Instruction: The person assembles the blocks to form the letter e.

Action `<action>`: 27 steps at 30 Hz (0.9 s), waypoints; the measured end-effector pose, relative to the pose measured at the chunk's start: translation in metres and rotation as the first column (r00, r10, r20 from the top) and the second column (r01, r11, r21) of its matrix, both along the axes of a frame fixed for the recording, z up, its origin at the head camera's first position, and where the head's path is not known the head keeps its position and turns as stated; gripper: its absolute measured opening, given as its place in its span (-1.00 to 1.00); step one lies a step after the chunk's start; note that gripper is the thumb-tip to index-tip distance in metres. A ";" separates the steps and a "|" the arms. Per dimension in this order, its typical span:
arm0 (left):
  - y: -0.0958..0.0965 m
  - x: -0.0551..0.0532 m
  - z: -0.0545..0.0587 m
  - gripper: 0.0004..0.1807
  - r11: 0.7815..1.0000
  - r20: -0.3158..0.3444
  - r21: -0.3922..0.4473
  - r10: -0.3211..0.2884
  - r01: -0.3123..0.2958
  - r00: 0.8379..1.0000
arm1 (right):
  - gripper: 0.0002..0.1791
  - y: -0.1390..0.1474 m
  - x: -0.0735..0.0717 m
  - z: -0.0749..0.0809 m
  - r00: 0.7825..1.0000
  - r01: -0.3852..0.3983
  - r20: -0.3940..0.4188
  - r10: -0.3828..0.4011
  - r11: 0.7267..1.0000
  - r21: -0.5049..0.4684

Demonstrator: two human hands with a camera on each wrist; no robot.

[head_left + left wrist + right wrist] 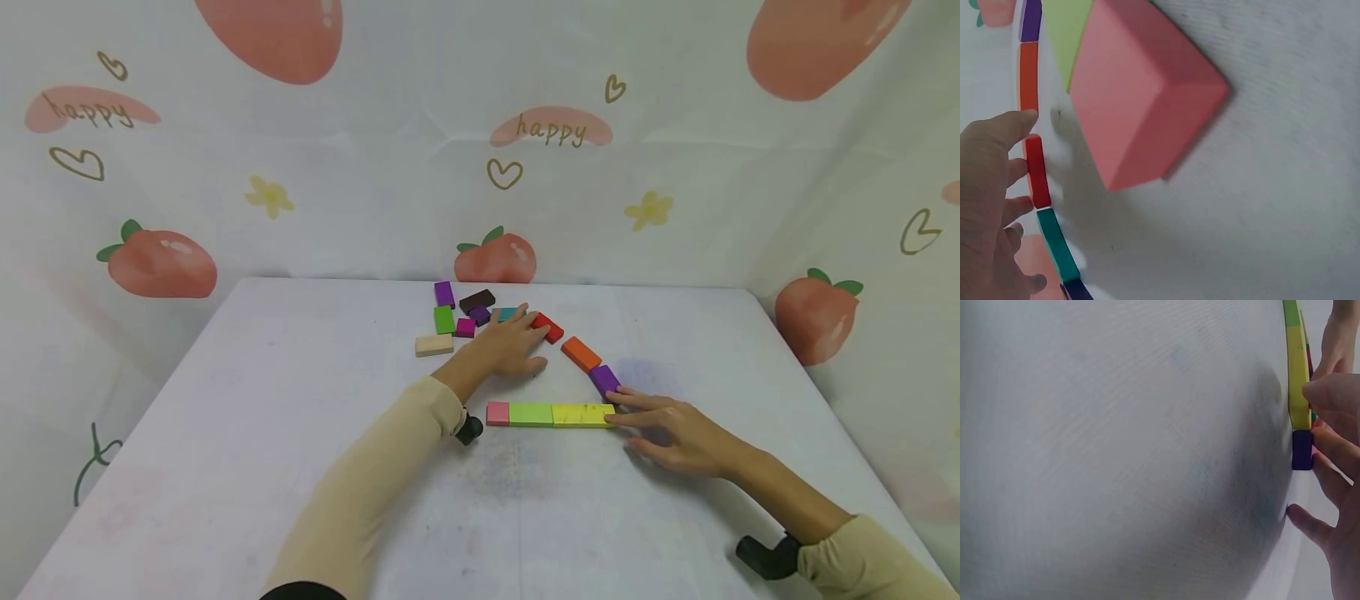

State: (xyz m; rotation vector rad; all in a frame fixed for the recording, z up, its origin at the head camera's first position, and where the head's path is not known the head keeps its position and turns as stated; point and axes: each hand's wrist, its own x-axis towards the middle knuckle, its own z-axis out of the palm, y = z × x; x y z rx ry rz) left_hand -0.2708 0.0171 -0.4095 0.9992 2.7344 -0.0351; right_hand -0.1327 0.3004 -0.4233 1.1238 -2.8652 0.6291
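On the white table, my left hand [513, 343] reaches over a red block [552, 328] and a teal block [507, 313]. Its fingers are spread, and in the left wrist view some fingertips are at the red block. An orange block [581, 354] lies right of the red one, with a gap between. My right hand [678, 433] has its fingers extended at a purple block [604, 380] and the end of a yellow block [583, 416]. The yellow block continues a straight row with a light green block [530, 414] and a pink block [1129, 94].
Behind and left of my left hand lie a wooden-coloured block [434, 345], a green block [444, 320], a magenta block [465, 327], a dark brown block [477, 301] and two purple pieces, one at the back [444, 294]. A printed cloth [375, 192] hangs behind the table.
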 end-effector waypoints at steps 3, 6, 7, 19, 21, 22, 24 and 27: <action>-0.003 0.001 -0.002 -0.29 1.000 -0.012 0.001 -0.003 0.003 1.000 | -0.53 0.000 0.000 0.000 1.000 0.001 -0.005 -0.001 1.000 0.002; -0.006 0.005 -0.001 -0.30 1.000 -0.022 0.012 -0.010 0.011 1.000 | -0.53 -0.001 0.000 0.000 1.000 0.002 -0.005 -0.002 1.000 0.003; -0.007 0.006 -0.001 -0.31 1.000 -0.022 0.018 -0.012 0.012 1.000 | -0.53 -0.001 0.000 0.000 1.000 0.002 -0.004 -0.002 1.000 0.003; -0.024 0.017 -0.001 -0.38 0.996 -0.105 0.066 -0.057 0.065 0.993 | -0.52 -0.001 0.001 0.001 1.000 0.006 -0.010 -0.006 1.000 0.009; -0.026 0.017 -0.002 -0.38 0.995 -0.113 0.069 -0.067 0.075 0.991 | -0.53 -0.001 0.001 0.000 1.000 0.004 -0.012 -0.004 1.000 0.007; -0.026 0.017 -0.002 -0.37 0.995 -0.118 0.067 -0.072 0.080 0.990 | -0.53 -0.001 0.001 0.000 1.000 0.003 -0.014 -0.003 1.000 0.007; -0.029 0.016 -0.003 -0.37 0.994 -0.128 0.064 -0.081 0.089 0.988 | -0.52 -0.001 0.000 0.000 1.000 0.000 -0.018 0.000 1.000 0.003; -0.034 0.016 -0.003 -0.37 0.993 -0.126 0.064 -0.095 0.104 0.987 | -0.52 -0.001 0.000 0.000 1.000 -0.002 -0.025 0.002 1.000 0.004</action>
